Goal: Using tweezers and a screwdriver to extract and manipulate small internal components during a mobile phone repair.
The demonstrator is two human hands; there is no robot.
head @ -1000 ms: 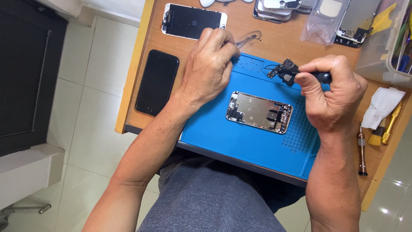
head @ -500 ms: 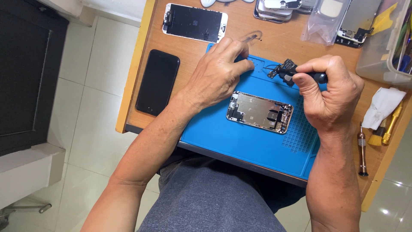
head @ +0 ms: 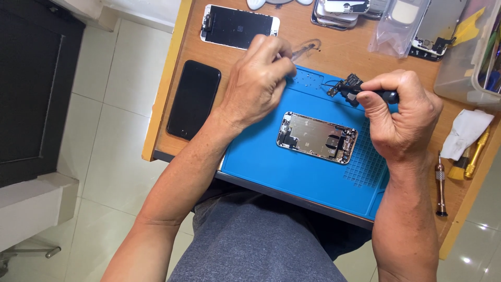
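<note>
Hands work over a blue repair mat (head: 292,172) on a wooden desk (head: 334,52). Left hand (head: 258,78) sits at the mat's far-left corner, fingers pinched together by a pair of clear tweezers (head: 304,50) lying on the wood — can't tell whether it grips them or sth smaller. Right hand (head: 399,115) is at the mat's far-right part, fist closed round a black tool handle (head: 389,96), with a small black flex-cable part (head: 347,86) right at the thumb and fingertips; the two hands are well apart. Between and nearer than both, an opened phone chassis (head: 317,137) lies flat mid-mat, its metal plate & boards exposed, touched by neither hand. Left of the mat lies a black phone (head: 194,99); far of it a white-framed screen assy (head: 239,26). On the right edge, a small screwdriver (head: 440,188) lies beside a white tissue (head: 467,133) — a clear plastic bin (head: 467,62) sits farther back.
</note>
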